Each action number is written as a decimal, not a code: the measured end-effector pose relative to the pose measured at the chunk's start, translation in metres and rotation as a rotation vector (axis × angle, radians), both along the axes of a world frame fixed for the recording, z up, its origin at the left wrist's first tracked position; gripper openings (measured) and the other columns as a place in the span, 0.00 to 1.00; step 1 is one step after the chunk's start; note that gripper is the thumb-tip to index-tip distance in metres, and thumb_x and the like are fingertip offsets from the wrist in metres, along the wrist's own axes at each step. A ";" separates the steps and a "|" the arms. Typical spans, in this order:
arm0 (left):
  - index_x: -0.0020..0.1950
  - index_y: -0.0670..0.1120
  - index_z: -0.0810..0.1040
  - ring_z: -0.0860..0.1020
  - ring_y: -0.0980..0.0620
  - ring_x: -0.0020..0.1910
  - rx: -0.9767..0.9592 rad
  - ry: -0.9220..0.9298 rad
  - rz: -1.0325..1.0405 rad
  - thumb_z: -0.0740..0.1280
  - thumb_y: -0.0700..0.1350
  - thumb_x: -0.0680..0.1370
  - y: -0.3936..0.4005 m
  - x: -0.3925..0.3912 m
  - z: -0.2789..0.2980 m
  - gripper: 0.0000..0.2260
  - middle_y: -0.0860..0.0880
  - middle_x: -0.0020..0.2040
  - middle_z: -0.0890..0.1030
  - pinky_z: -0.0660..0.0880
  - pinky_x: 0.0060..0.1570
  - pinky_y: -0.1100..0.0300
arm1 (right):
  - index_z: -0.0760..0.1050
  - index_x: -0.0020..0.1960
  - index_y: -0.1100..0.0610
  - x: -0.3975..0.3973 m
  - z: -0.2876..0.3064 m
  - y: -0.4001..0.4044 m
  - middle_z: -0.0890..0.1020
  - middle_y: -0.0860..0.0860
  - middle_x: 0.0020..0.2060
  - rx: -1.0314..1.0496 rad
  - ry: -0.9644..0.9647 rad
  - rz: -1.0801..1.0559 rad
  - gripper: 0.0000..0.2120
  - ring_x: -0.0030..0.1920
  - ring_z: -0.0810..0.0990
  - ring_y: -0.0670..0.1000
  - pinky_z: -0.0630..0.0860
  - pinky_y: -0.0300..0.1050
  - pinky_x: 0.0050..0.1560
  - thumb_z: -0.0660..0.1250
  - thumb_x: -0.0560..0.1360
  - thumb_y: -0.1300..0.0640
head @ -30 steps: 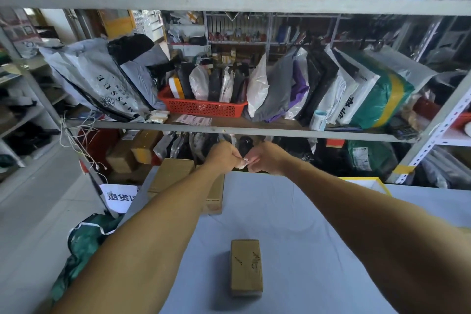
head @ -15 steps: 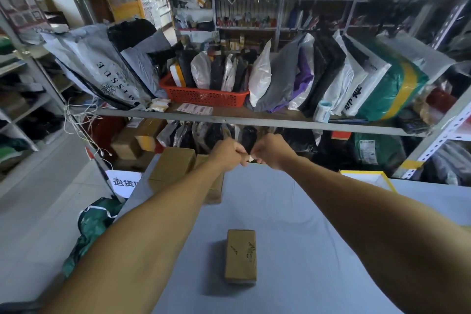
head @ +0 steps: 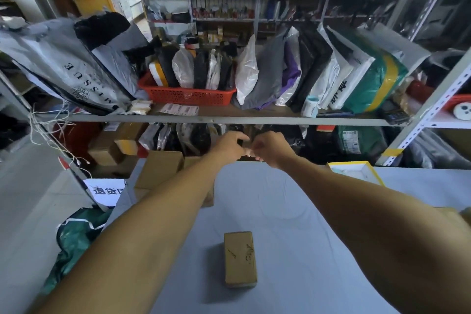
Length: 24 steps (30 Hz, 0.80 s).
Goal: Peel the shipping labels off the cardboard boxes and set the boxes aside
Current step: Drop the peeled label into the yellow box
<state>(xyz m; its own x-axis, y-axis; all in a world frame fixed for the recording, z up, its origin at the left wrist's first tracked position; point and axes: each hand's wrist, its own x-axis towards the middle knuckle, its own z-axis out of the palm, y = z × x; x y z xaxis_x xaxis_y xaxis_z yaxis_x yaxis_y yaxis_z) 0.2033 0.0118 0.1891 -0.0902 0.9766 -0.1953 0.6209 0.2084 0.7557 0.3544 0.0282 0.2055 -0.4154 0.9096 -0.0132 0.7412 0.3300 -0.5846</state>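
Observation:
A small brown cardboard box [head: 240, 259] lies on the grey table [head: 293, 237] close to me, with dark scribbles on its top and no label showing. Both arms stretch far forward over the table's back edge. My left hand [head: 230, 144] and my right hand [head: 270, 148] meet there, fingertips pinched together on a small crumpled piece of label [head: 248, 151]. Two more cardboard boxes [head: 159, 169] stand at the table's back left, partly behind my left forearm.
A metal shelf [head: 204, 118] right behind the table holds a red basket [head: 186, 95] of parcels and many mailer bags. A yellow-edged open box [head: 356, 172] sits at the back right. A green bag [head: 76, 242] and a white sign lie on the floor to the left.
Both hands have lifted slightly and stayed together, still working the small label scrap between their fingertips. My view has tipped down a little; the small box has not moved.

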 end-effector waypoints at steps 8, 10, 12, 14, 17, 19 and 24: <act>0.45 0.39 0.85 0.78 0.50 0.37 -0.078 -0.218 -0.206 0.79 0.37 0.66 0.038 0.056 0.002 0.10 0.42 0.39 0.83 0.74 0.39 0.60 | 0.78 0.44 0.59 0.064 0.003 -0.003 0.82 0.52 0.38 -0.029 0.034 -0.258 0.07 0.38 0.77 0.52 0.72 0.44 0.32 0.73 0.70 0.57; 0.40 0.40 0.84 0.77 0.51 0.32 -0.038 -0.261 -0.256 0.78 0.35 0.63 0.044 0.088 0.000 0.08 0.44 0.32 0.81 0.72 0.37 0.60 | 0.79 0.42 0.57 0.100 0.004 -0.005 0.81 0.51 0.35 -0.054 0.018 -0.306 0.09 0.36 0.76 0.51 0.70 0.41 0.31 0.73 0.70 0.52; 0.39 0.41 0.84 0.76 0.59 0.26 0.016 -0.226 -0.322 0.77 0.33 0.65 0.050 0.124 0.000 0.07 0.48 0.29 0.80 0.71 0.32 0.66 | 0.80 0.39 0.54 0.138 0.003 -0.007 0.82 0.50 0.35 -0.082 0.023 -0.378 0.09 0.36 0.79 0.50 0.72 0.41 0.32 0.72 0.70 0.48; 0.42 0.41 0.85 0.75 0.63 0.26 0.064 -0.199 -0.374 0.75 0.32 0.67 0.058 0.159 -0.001 0.07 0.50 0.30 0.80 0.71 0.31 0.68 | 0.77 0.35 0.52 0.176 0.001 -0.004 0.82 0.50 0.34 -0.057 0.029 -0.464 0.10 0.38 0.79 0.52 0.73 0.44 0.36 0.69 0.72 0.49; 0.39 0.45 0.86 0.81 0.57 0.35 0.123 -0.142 -0.397 0.73 0.37 0.68 0.073 0.209 -0.011 0.04 0.51 0.33 0.83 0.77 0.41 0.64 | 0.75 0.38 0.58 0.232 -0.005 0.007 0.80 0.55 0.37 0.046 -0.181 -0.542 0.10 0.42 0.79 0.58 0.72 0.48 0.39 0.63 0.76 0.55; 0.38 0.46 0.86 0.82 0.53 0.41 0.149 -0.053 -0.437 0.73 0.42 0.68 0.083 0.243 -0.017 0.02 0.50 0.35 0.85 0.78 0.46 0.61 | 0.75 0.46 0.59 0.265 -0.009 0.015 0.81 0.57 0.45 0.098 -0.313 -0.551 0.06 0.48 0.78 0.62 0.72 0.48 0.40 0.60 0.76 0.58; 0.28 0.46 0.72 0.76 0.44 0.37 0.222 0.147 -0.416 0.70 0.55 0.74 0.098 0.325 -0.026 0.19 0.45 0.31 0.77 0.67 0.35 0.57 | 0.71 0.57 0.60 0.328 -0.026 0.040 0.74 0.58 0.58 0.094 -0.446 -0.576 0.11 0.60 0.71 0.61 0.74 0.54 0.52 0.61 0.76 0.58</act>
<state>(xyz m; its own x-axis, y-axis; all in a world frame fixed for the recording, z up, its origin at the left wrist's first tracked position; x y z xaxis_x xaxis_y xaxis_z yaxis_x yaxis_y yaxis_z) 0.5280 0.1101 0.1632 0.3057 0.9521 0.0075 0.7204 -0.2364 0.6521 0.6825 0.0685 0.1792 0.1552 0.9877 0.0190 0.9731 -0.1495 -0.1751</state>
